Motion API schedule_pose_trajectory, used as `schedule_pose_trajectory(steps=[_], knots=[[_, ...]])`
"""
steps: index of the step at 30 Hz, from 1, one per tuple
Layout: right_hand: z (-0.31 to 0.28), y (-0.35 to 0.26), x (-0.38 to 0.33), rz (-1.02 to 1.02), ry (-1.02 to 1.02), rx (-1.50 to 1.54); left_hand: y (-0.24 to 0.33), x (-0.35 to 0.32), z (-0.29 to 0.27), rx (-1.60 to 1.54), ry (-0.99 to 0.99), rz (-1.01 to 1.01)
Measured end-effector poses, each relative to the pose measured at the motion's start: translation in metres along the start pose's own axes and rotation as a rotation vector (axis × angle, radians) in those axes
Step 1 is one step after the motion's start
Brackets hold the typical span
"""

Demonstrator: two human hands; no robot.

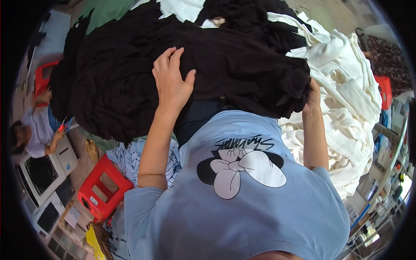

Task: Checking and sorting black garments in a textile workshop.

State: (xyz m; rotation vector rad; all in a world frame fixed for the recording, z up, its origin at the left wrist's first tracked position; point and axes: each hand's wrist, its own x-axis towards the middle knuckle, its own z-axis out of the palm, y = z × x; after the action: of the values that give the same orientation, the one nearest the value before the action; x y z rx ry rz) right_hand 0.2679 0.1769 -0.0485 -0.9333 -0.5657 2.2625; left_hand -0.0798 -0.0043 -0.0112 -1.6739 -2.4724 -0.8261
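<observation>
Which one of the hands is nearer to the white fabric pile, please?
Right. The right hand is at one end of the black cloth, beside the white fabric pile. The left hand is over the black cloth, farther left.

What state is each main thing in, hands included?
Black cloth: piled, rumpled.
White cloth: heaped, loosely folded over itself.
Patterned cloth: crumpled.
Left hand: open, palm down at the black cloth, fingers slightly bent.
Right hand: at the black cloth's right end; fingers partly hidden, grip unclear.
Red-handled tool: at another person's hand; too small to tell open or shut.
</observation>
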Motion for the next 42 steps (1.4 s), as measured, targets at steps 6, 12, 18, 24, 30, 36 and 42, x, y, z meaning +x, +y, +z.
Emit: schedule_pose_trajectory(steps=[6, 12, 18, 24, 30, 36, 42], knots=[[0.172, -0.002, -0.008, -0.108, -0.363, -0.370, 0.052, 0.004, -0.016, -1.355, -0.280, 0.030], [0.185, 0.023, 0.018, 0.030, -0.506, -0.788, -0.068, -0.042, 0.015, -2.418, -0.209, -0.765], [0.140, 0.077, 0.032, -0.211, -0.502, -1.082, -0.079, -0.066, -0.005, -1.802, 0.300, -1.063], [0.129, 0.113, 0.023, -0.255, -0.519, -1.483, -0.046, -0.055, -0.012, -1.458, 0.092, -0.799], [0.167, 0.026, -0.004, 0.085, -0.576, -0.930, -0.041, -0.055, -0.060, -1.769, 0.034, -0.871], [0.180, -0.045, -0.031, -0.012, -1.068, -0.969, -0.035, -0.062, -0.128, -1.126, -0.412, -0.462], [0.205, 0.037, -0.024, 0.023, -1.016, -1.458, -0.100, -0.078, -0.111, 0.262, 0.004, -0.448]])
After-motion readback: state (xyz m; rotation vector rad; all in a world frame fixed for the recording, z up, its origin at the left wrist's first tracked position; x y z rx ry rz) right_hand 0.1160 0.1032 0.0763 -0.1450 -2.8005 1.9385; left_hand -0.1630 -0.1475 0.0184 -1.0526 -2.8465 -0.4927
